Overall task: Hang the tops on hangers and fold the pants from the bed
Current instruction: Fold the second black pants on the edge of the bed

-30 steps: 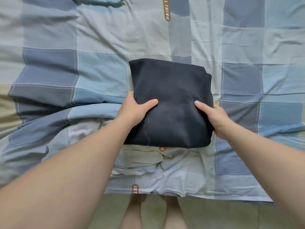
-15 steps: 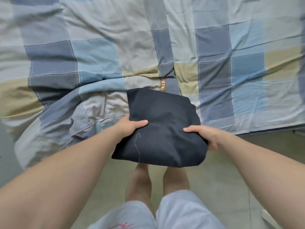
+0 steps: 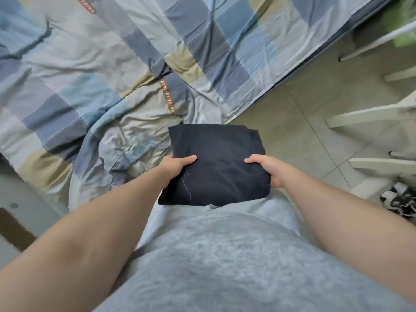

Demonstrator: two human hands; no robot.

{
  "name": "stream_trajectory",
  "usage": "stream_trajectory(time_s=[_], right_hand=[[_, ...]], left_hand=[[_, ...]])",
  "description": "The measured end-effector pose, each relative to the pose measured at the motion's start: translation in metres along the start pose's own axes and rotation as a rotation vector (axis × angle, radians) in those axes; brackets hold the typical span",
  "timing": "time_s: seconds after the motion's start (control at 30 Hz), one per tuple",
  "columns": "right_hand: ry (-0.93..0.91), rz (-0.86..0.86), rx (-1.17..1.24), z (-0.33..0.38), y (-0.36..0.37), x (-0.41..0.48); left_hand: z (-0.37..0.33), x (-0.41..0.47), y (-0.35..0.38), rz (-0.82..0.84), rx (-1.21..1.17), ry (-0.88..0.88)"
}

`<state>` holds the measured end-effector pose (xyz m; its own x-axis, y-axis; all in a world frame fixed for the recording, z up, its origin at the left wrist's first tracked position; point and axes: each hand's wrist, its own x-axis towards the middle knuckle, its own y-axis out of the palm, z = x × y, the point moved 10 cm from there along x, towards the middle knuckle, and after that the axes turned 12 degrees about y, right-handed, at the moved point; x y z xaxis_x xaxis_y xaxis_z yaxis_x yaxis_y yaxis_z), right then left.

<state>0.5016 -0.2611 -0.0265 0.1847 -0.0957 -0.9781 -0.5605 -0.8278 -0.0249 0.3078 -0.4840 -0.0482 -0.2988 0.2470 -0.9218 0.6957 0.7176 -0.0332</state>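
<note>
Checked bedding (image 3: 94, 70) now fills the upper left while both hands, left (image 3: 177, 165) and right (image 3: 269, 168), clamp the folded pants (image 3: 217, 164), lifted off the bed to mid-frame, apparently ready for stowing.

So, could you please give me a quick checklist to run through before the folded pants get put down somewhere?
1. Both hands gripping: left hand and right hand each clamp a side of the pants: ok.
2. Fold intact: compact rectangle, nothing hanging loose: ok.
3. Clear of the bed: pants held off it, in front of the body: ok.
4. Loose thread on the near left: not ok.
5. Landing spot: none in view: cannot tell.
</note>
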Motion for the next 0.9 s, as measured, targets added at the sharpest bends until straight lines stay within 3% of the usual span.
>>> stream_trajectory(time_s=[0.23, 0.4, 0.7, 0.9], right_hand=[[-0.279, 0.056, 0.379, -0.022, -0.064, -0.073], [-0.517, 0.015, 0.514, -0.048, -0.144, -0.126], [-0.834, -0.056, 0.639, -0.14, -0.335, -0.196], [-0.887, -0.136, 0.83, -0.227, -0.438, -0.21]], left_hand=[[-0.121, -0.039, 0.064, 0.069, 0.216, 0.305], [-0.178, -0.079, 0.148, 0.118, 0.313, 0.494], [-0.209, -0.175, 0.37, 0.293, 0.352, 0.805], [-0.219, -0.22, 0.516, 0.437, 0.516, 0.937]])
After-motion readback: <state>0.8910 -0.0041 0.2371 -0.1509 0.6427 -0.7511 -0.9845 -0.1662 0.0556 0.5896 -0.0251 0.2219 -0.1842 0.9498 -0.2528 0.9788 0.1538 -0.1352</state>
